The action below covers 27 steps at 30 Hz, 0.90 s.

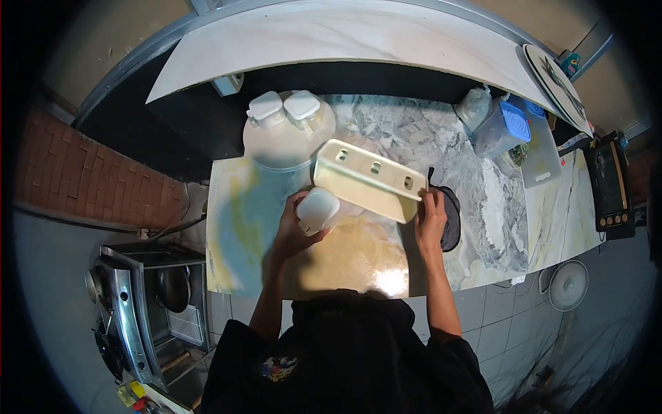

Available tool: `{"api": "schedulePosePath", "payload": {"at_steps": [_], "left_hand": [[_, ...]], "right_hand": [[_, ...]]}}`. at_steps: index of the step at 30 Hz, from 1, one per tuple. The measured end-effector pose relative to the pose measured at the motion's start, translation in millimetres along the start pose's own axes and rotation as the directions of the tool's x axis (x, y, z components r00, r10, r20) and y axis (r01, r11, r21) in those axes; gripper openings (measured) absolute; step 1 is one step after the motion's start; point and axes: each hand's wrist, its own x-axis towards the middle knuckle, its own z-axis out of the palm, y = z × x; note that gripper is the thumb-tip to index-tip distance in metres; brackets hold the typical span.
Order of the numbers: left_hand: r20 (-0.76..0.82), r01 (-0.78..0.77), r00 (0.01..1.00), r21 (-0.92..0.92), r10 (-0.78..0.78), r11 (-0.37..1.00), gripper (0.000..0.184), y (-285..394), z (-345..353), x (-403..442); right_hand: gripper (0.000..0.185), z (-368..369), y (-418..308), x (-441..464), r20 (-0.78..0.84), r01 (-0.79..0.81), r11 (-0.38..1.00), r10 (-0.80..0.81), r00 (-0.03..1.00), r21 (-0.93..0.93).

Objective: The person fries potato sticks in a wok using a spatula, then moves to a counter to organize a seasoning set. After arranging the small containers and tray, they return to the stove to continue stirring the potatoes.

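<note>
My left hand [296, 228] is wrapped round a small container with a white lid [318, 208], held above the counter. At the right, my right hand [431, 217] grips the end of a long cream-coloured rack [369, 181], which tilts over the counter and has several cut-out holes along one side. The white-lidded container is close to the rack's left end; I cannot tell whether they touch. Two similar containers with white lids [266, 107] stand on a round board [283, 148] at the back left. Beside my right hand lies a dark flat pouch-like thing [451, 219].
A clear tub with a blue lid [514, 124] and a tied plastic bag [474, 108] stand at the back right. Above runs a white shelf [310, 38]. A stove [131, 310] is at the lower left, a black oven [610, 186] at the far right.
</note>
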Motion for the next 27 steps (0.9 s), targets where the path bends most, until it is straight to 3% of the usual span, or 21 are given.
{"api": "schedulePosePath", "payload": {"at_steps": [2, 4, 7, 9, 11, 12, 13, 16, 19, 20, 22, 23, 24, 26, 27], "left_hand": [[-0.018, -0.038, 0.999, -0.015, 0.038, 0.999, 0.087, -1.6, -4.3, -1.6], [-0.036, -0.080, 0.996, -0.032, 0.079, 0.996, 0.088, 2.5, -8.5, 0.3], [-0.080, -0.035, 0.996, -0.119, 0.026, 0.992, 0.088, 19.9, -15.1, -1.9], [-0.089, -0.053, 0.995, -0.183, 0.037, 0.982, 0.088, 25.3, -15.4, -0.8], [-0.096, -0.070, 0.994, -0.245, 0.048, 0.967, 0.087, 27.8, -15.1, -2.2], [-0.091, -0.056, 0.995, -0.276, 0.032, 0.960, 0.087, 28.9, -14.5, -3.1], [-0.087, -0.043, 0.996, -0.307, 0.017, 0.951, 0.087, 29.4, -13.7, -2.6], [-0.070, -0.014, 0.997, -0.296, -0.007, 0.955, 0.088, 28.1, -10.2, -2.0], [-0.055, -0.018, 0.998, -0.297, 0.002, 0.955, 0.088, 24.5, -8.5, -0.3], [-0.050, -0.017, 0.999, -0.297, 0.002, 0.955, 0.088, 23.0, -8.6, 0.3], [-0.069, -0.093, 0.995, -0.262, 0.077, 0.961, 0.087, 22.1, -8.3, 1.0], [-0.067, -0.094, 0.995, -0.263, 0.078, 0.960, 0.087, 22.6, -8.8, 0.5], [-0.063, -0.083, 0.996, -0.283, 0.068, 0.956, 0.087, 27.3, -10.1, -1.0], [-0.061, -0.069, 0.997, -0.303, 0.053, 0.951, 0.087, 33.7, -12.6, -6.2], [-0.069, -0.081, 0.996, -0.301, 0.063, 0.950, 0.087, 35.7, -13.8, -8.5]], "right_hand": [[0.014, -1.1, 2.4, -0.3, 0.066, -0.182, 0.983, 0.182, 0.981, -0.009], [0.018, -2.9, -3.4, 0.8, 0.022, -0.186, 0.982, 0.187, 0.982, -0.012], [0.029, 5.2, -4.5, -15.3, 0.183, -0.402, 0.898, 0.371, 0.911, 0.181], [0.033, 10.8, -11.3, -23.3, 0.383, -0.633, 0.636, 0.504, 0.774, 0.441], [0.035, 15.9, -19.1, -29.9, 0.557, -0.773, 0.297, 0.556, 0.617, 0.560], [0.035, 21.5, -22.1, -35.6, 0.627, -0.804, 0.124, 0.561, 0.541, 0.582], [0.037, 25.2, -32.6, -38.3, 0.663, -0.810, 0.054, 0.544, 0.514, 0.584], [0.039, 37.8, -54.2, -50.4, 0.723, -0.810, 0.028, 0.435, 0.537, 0.585], [0.044, 33.2, -70.7, -48.6, 0.923, -0.910, -0.204, 0.216, 0.319, 0.362], [0.044, 32.1, -73.1, -46.3, 0.922, -0.908, -0.206, 0.220, 0.319, 0.364], [0.049, 28.9, -76.0, -42.5, 0.992, -0.990, 0.059, 0.009, 0.127, 0.126], [0.038, 25.3, -80.6, -43.9, 0.977, -0.944, 0.286, 0.084, 0.198, 0.166], [0.038, 26.8, -75.1, -45.9, 0.977, -0.944, 0.286, 0.084, 0.198, 0.167], [0.032, 28.1, -56.0, -52.2, 0.824, -0.649, 0.630, 0.026, 0.566, 0.426], [0.020, 17.3, -57.0, -45.8, 0.810, -0.712, 0.570, 0.132, 0.571, 0.409]]}}
